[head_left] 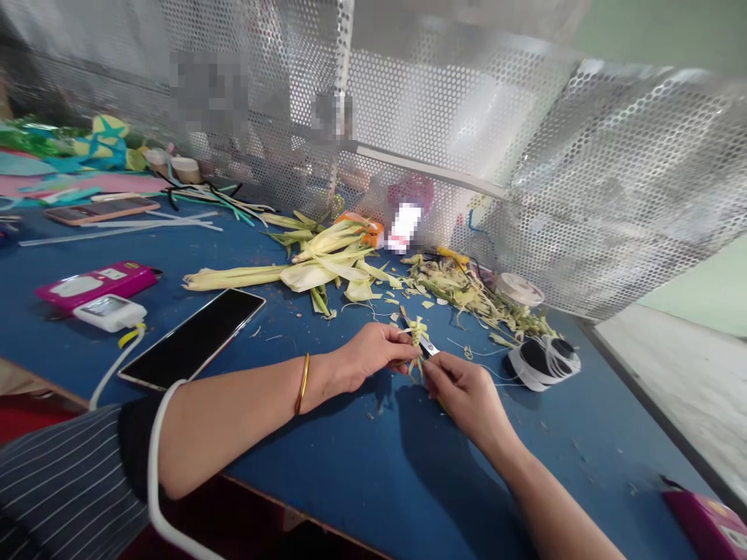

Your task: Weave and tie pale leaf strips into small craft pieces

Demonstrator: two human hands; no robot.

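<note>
Across the blue wooden tabletop [362, 459], long pale-yellow husks [315, 268] lie unworked. Left hand [377, 351] pinches a small knotted yellow-green husk piece [416, 330], seemingly shaped but loose-ended; right hand [461, 385], fingers curled, grips a silver-bladed cutter [429, 347] beside it.

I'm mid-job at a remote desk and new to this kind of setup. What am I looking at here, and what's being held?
There is no machine: these are a person's bare hands, seen by one camera worn on the head, looking forward and down. The left hand pinches a small husk figure. The right hand grips a small metal tool beside it. On the blue table lie pale husks, a dark-screened phone and, toward the right, a spool of thread. A perforated screen stands behind.
</note>
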